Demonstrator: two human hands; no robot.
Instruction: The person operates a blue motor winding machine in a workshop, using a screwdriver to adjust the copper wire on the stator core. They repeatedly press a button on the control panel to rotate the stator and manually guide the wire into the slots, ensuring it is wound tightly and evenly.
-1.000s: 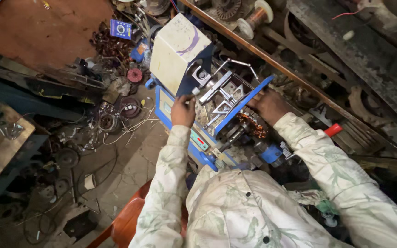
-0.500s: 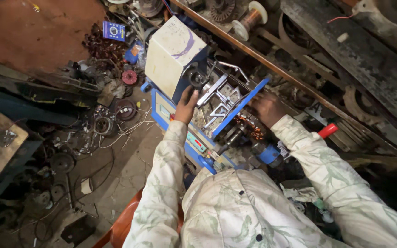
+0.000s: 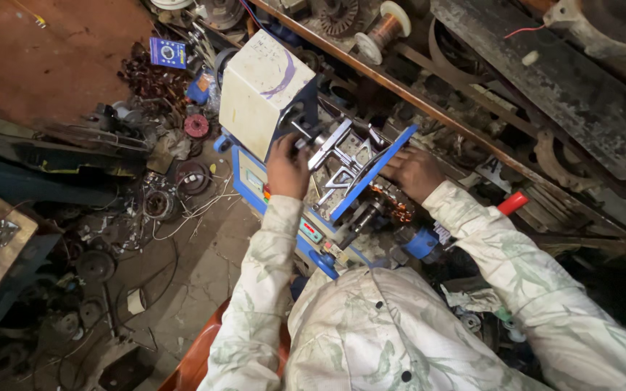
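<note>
Metal dominates mid-frame: a blue-framed winding machine (image 3: 342,210) with bright steel arms and a cream, boxy housing (image 3: 259,94) at upper centre. Left hand (image 3: 288,170) reaches up, fingers curled around a small steel handle (image 3: 307,137) — its grip partly hidden. Right hand (image 3: 414,172) lies flat on the blue bar (image 3: 374,170), fingers extended; coppery windings (image 3: 393,210) below are hard to make out.

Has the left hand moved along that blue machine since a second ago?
Yes. The left hand has moved up the blue machine towards the cream box.
</note>
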